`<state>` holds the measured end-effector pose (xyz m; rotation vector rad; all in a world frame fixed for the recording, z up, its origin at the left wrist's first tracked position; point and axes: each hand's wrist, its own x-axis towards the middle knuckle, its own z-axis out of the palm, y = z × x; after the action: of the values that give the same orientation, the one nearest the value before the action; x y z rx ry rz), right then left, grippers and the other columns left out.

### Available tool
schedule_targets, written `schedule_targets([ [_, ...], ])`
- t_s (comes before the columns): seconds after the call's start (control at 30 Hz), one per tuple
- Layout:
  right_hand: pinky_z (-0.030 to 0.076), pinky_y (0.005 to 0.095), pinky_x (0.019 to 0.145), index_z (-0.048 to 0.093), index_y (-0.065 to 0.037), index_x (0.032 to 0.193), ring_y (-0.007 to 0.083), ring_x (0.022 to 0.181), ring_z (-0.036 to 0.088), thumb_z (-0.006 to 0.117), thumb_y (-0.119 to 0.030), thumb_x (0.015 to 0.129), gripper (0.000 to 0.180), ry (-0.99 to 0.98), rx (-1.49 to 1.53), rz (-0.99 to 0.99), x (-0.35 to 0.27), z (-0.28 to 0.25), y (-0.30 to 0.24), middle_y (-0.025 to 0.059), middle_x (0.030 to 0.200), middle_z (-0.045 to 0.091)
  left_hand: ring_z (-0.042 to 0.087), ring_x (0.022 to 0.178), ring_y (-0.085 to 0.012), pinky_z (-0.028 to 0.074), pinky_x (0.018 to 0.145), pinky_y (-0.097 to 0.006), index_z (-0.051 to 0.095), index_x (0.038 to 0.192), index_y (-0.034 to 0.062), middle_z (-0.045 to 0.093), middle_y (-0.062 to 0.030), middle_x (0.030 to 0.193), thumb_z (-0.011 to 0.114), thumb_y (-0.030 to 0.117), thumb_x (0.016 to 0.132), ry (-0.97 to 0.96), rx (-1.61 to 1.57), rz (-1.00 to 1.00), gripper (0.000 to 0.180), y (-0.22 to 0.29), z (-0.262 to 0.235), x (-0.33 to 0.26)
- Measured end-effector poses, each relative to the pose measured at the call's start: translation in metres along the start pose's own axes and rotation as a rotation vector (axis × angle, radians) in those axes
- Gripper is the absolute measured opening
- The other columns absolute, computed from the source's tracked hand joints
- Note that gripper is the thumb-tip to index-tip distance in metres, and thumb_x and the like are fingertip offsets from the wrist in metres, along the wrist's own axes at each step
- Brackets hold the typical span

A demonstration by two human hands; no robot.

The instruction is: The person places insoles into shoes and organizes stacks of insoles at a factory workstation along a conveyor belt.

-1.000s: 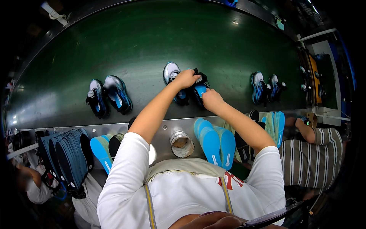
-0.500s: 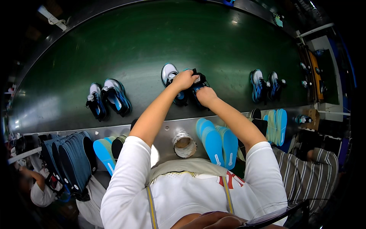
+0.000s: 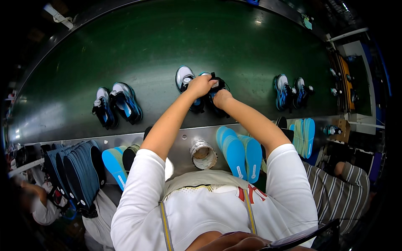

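1. While both arms reach over the green belt [image 3: 209,46], far left holds a stack of dark insoles [image 3: 77,173] at the belt's near edge, next to a bright blue insole [image 3: 114,165].
2. Left pair of sneakers [image 3: 116,106] sits on belt, untouched, well apart from hands.
3. Left hand [image 3: 200,85] curled over the middle pair of sneakers [image 3: 197,90], fingers closed on the shoe top; silver toe sticks out left of the grip.
4. Right hand [image 3: 222,98] pressed on the pair's dark right shoe, fingers hidden, grip cannot be told.
5. Tape roll [image 3: 203,154] and two blue insoles [image 3: 240,152] lie below hands.
6. Right pair of sneakers [image 3: 291,92] sits further right.
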<state>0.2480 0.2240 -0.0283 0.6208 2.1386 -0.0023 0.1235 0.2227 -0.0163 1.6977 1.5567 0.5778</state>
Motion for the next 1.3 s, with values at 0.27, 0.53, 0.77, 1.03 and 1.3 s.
schedule_targets([
  [0.27, 0.041, 0.0289, 0.071, 0.062, -0.011, 0.081, 0.0165, 0.088, 0.051, 0.041, -0.017, 0.075, 0.023, 0.139, -0.100, -0.042, -0.006, 0.000, -0.003, 0.0013, 0.087, 0.059, 0.053, 0.070, -0.0321, 0.040, 0.060, -0.038, 0.051, 0.075, 0.0049, 0.055, -0.0147, 0.071, 0.045, 0.035, 0.078, 0.024, 0.058, -0.019, 0.031, 0.008, -0.004, -0.007],
  [0.53, 0.015, 0.0434, 0.096, 0.058, -0.011, 0.093, 0.0170, 0.105, 0.040, 0.040, -0.019, 0.076, 0.026, -0.034, -0.001, -0.122, -0.052, -0.018, 0.003, 0.0016, 0.097, 0.054, 0.050, 0.079, -0.0367, 0.042, 0.066, -0.041, 0.045, 0.101, 0.0043, 0.043, -0.0184, 0.096, 0.050, 0.026, 0.076, 0.259, 0.041, 0.080, 0.034, -0.003, 0.005, -0.010],
  [0.77, -0.001, 0.0530, 0.094, 0.040, -0.003, 0.115, 0.0246, 0.114, 0.033, 0.036, -0.038, 0.074, 0.054, -0.055, 0.709, 0.113, -0.056, -0.016, -0.012, 0.0179, 0.115, 0.042, 0.054, 0.072, -0.0357, 0.046, 0.056, -0.040, 0.034, 0.098, 0.0054, 0.034, -0.0187, 0.107, 0.055, 0.011, 0.071, 0.104, 0.361, 0.245, 0.035, 0.011, 0.012, -0.015],
  [1.03, 0.041, 0.0310, 0.074, 0.053, -0.002, 0.090, 0.0239, 0.084, 0.053, 0.053, -0.012, 0.068, 0.025, 1.325, 1.287, 0.402, -0.130, 0.053, 0.059, 0.0122, 0.088, 0.055, 0.055, 0.066, -0.0347, 0.047, 0.055, -0.040, 0.033, 0.091, 0.0020, 0.037, -0.0215, 0.101, 0.050, 0.001, 0.068, 0.045, 0.557, 0.281, 0.029, 0.001, -0.007, 0.004],
  [1.3, 0.023, 0.0463, 0.090, 0.026, -0.030, 0.123, 0.0349, 0.112, 0.027, 0.049, -0.030, 0.069, 0.059, 0.520, 1.071, 1.651, -0.184, 0.244, 0.197, 0.0126, 0.127, 0.020, 0.058, 0.061, -0.0241, 0.047, 0.052, -0.031, 0.036, 0.102, 0.0014, 0.044, -0.0212, 0.102, 0.043, 0.012, 0.075, 0.091, 1.054, 0.197, 0.030, 0.008, -0.007, 0.006],
])
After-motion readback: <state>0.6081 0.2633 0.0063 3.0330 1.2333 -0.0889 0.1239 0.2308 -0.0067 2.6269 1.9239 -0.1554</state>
